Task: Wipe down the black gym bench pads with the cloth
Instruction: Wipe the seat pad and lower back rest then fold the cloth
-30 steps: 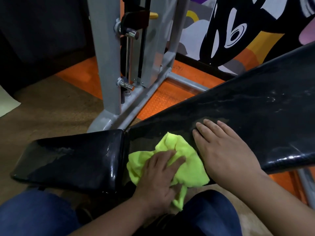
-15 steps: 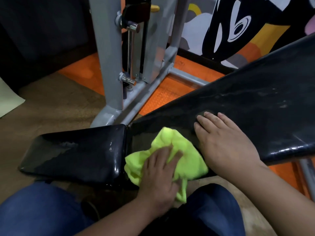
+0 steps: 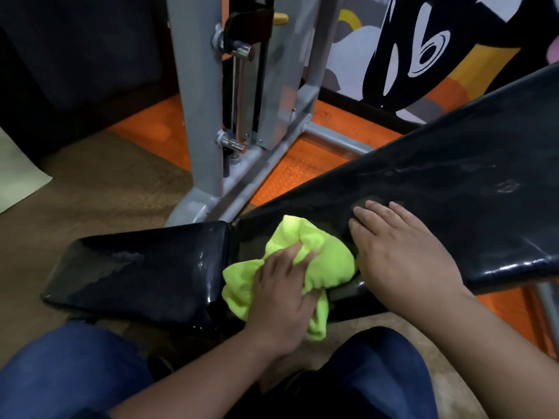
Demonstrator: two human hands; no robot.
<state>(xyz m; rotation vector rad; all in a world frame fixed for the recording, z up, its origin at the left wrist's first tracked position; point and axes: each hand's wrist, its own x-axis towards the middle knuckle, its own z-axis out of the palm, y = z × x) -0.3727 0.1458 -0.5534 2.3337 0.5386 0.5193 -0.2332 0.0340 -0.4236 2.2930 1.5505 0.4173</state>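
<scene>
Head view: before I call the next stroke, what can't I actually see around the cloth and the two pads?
- Pad surface under the cloth: covered by the cloth and the left hand.
- Backrest pad: upper end cut off by the right frame edge.
- Backrest surface under the right hand: hidden by the flat palm.
- Seat pad: near edge hidden by the knees.
- Gap between pads: in shadow, partly under the cloth.

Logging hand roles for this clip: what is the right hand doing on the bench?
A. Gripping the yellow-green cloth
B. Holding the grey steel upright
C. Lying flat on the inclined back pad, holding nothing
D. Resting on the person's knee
C: the right hand lies flat, fingers straight, on the inclined back pad, while the left hand holds the cloth.
</scene>
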